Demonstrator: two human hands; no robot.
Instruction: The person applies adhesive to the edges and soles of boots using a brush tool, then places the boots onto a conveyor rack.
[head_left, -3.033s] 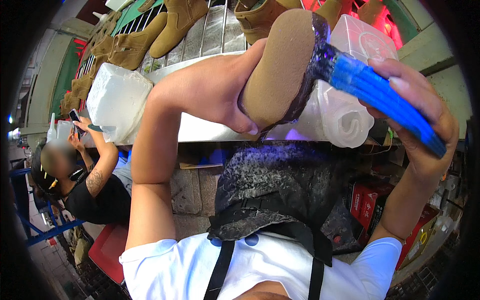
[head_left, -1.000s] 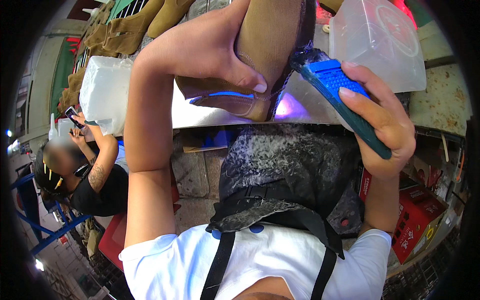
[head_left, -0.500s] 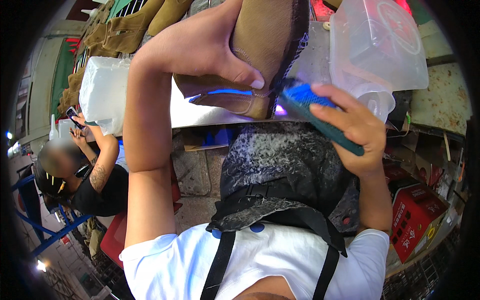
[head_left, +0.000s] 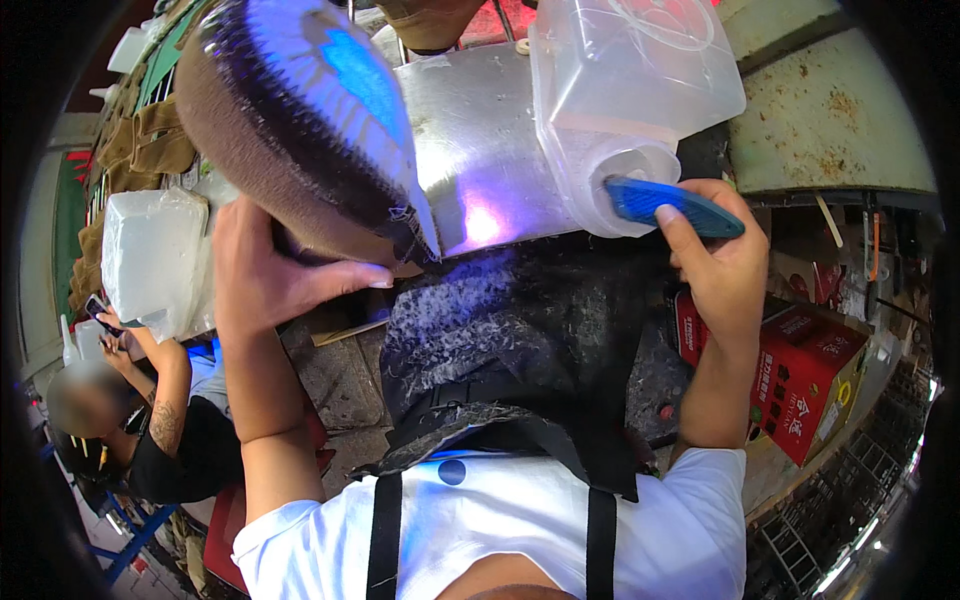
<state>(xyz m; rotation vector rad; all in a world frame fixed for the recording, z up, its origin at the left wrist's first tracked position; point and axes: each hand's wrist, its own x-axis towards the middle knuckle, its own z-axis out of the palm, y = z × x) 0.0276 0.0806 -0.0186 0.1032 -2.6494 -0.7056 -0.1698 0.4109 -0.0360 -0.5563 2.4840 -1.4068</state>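
My left hand (head_left: 255,275) grips a brown boot (head_left: 225,150) from below, thumb stretched along its near side. The boot's pale underside, with a dark band around its rim, faces up and away under a blue-violet glow. In my right hand (head_left: 725,250) is a brush (head_left: 675,207) with a blue and dark-green body. Its front end is at the round mouth of a translucent plastic jug (head_left: 640,75) lying on its side. Whether the bristles touch anything inside is hidden.
A shiny metal work surface (head_left: 480,110) lies between boot and jug. Farther left stand a translucent block-shaped container (head_left: 150,250) and several brown boots (head_left: 160,135). A person (head_left: 180,420) holding a phone sits at left. A red carton (head_left: 805,385) is at lower right.
The boot has been tipped so its underside shows and has moved left with my left hand. My right hand has carried the brush from the boot's edge to the jug's mouth.
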